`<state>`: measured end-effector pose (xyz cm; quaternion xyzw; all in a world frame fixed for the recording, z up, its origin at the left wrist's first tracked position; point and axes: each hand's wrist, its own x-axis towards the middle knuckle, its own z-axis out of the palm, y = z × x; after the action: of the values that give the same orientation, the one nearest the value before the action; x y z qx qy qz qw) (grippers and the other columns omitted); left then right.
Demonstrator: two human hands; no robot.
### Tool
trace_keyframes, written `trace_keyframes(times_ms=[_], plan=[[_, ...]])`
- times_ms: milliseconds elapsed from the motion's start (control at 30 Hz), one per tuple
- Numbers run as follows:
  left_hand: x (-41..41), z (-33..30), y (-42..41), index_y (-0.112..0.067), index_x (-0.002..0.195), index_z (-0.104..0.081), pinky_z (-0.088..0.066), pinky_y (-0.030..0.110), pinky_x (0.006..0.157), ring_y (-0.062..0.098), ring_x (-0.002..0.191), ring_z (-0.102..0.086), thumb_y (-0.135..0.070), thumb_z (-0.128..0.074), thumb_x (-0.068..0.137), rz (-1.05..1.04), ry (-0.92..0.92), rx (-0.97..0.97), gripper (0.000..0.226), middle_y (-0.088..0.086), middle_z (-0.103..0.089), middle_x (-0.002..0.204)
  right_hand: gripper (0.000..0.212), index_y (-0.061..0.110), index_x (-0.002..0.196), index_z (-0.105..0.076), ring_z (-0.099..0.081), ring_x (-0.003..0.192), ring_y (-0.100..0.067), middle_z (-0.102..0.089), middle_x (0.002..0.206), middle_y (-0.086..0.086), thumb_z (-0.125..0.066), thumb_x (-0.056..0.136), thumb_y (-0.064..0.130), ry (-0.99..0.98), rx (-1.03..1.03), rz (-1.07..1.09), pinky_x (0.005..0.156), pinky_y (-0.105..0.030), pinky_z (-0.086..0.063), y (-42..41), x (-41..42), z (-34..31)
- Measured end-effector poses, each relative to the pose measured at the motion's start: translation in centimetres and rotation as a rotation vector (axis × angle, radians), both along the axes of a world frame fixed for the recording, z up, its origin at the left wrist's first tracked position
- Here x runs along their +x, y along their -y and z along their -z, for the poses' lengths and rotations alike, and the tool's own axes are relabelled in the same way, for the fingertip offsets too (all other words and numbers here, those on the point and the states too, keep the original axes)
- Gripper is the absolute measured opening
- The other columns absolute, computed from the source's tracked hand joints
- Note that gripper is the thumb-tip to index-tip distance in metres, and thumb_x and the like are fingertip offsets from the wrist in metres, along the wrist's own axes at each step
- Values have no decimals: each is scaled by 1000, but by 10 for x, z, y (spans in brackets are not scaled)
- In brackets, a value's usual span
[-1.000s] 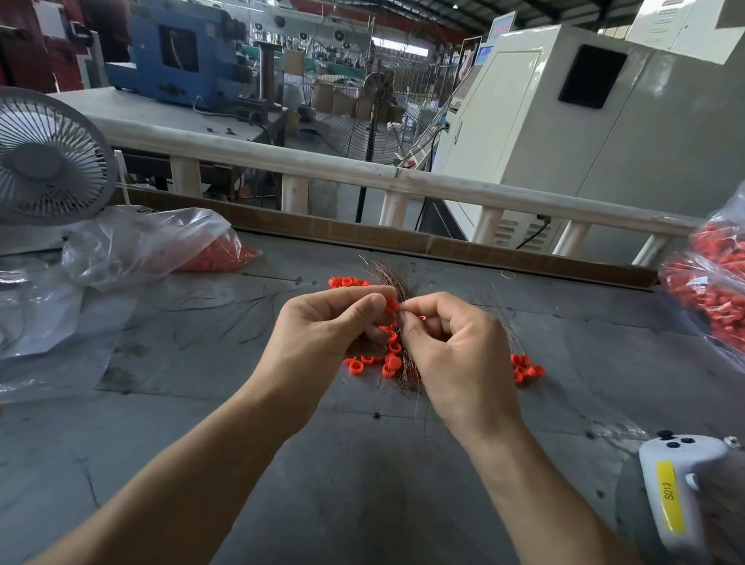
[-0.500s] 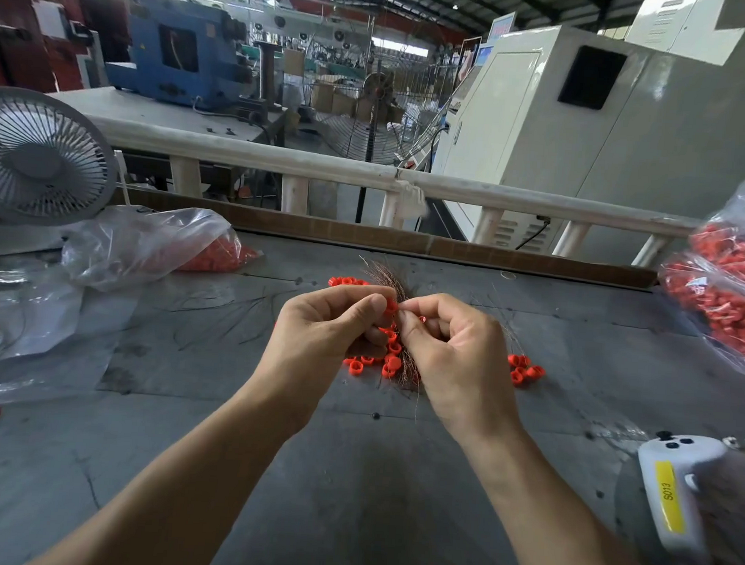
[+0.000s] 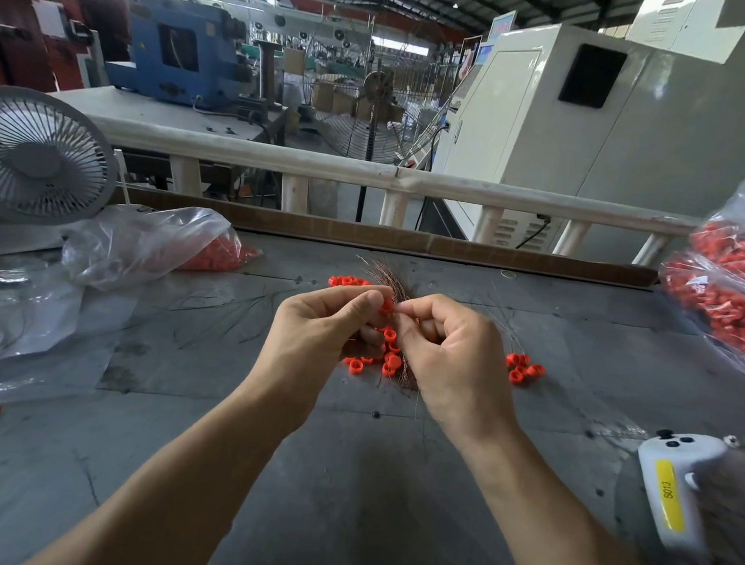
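While the left hand (image 3: 314, 335) pinches a red cap (image 3: 386, 306), right hand (image 3: 453, 358) fingers (image 3: 419, 306) clamp wire (image 3: 399, 306) pointing leftward.

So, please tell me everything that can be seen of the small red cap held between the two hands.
The red cap is small, round and looks like orange-red plastic. Most of it is hidden, because the left hand pinches it between thumb and forefinger. It is held above the grey table, over loose caps of the same kind. The right hand pinches a thin copper wire right beside it.
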<state>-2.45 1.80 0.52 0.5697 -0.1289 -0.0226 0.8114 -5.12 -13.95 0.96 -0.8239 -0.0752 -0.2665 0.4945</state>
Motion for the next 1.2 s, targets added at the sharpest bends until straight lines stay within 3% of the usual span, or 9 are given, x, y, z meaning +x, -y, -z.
trace_keyframes(times_ms=[133,233,300,467,667,933,1067,1200], plan=[[0,1,-1,-10,106,-80,-58,32,72,18,72,-64,-14,-67,94,-3,-3,2,18,13,-73,88,8,23,87,-75,-53,50,-4,-66,59,5,-74,95,20,9,-18,10,50,-17,-41,0,0,0],[0,0,-1,-9,108,-80,-58,33,74,19,74,-65,-9,-65,96,-6,-3,12,19,16,-74,91,9,23,86,-75,-56,52,-14,-67,61,-1,-73,95,21,5,1,-7,50,-28,-47,0,0,-1],[0,0,-1,-8,109,-79,-58,35,76,20,75,-65,-8,-64,97,-11,0,13,20,18,-74,93,10,23,87,-74,-55,52,-12,-67,61,-3,-72,96,21,2,12,-18,51,-31,-48,-1,-1,-2],[-1,-1,-1,-9,110,-79,-59,34,78,21,78,-67,-4,-61,98,-4,10,15,22,18,-75,95,10,25,89,-75,-61,55,-9,-71,66,1,-71,97,21,-2,54,-36,51,-18,-46,-2,-4,-4],[1,1,-2,-11,111,-79,-59,44,88,21,80,-68,-4,-60,99,5,23,23,24,21,-75,99,10,25,90,-75,-62,57,-2,-70,66,11,-71,97,19,-6,76,-41,53,-10,-43,-3,-5,-5],[1,0,-1,-12,106,-81,-60,40,85,23,81,-69,1,-59,98,-31,35,25,27,18,-75,92,12,24,91,-75,-69,68,-20,-74,74,0,-68,99,19,-46,145,-101,62,-29,-57,-4,-7,-8],[0,-1,0,-13,101,-81,-61,34,79,20,78,-69,2,-59,98,-42,31,-14,27,16,-75,90,18,23,91,-74,-53,55,-3,-60,58,12,-61,103,17,-90,219,-147,54,-15,-44,-4,-5,-7],[0,-1,0,-12,104,-80,-61,34,79,20,78,-69,-2,-60,98,-31,43,-39,23,17,-76,96,23,18,99,-74,-59,53,3,-66,62,14,-53,106,12,-182,341,-243,49,-7,-42,-6,-6,-9]])
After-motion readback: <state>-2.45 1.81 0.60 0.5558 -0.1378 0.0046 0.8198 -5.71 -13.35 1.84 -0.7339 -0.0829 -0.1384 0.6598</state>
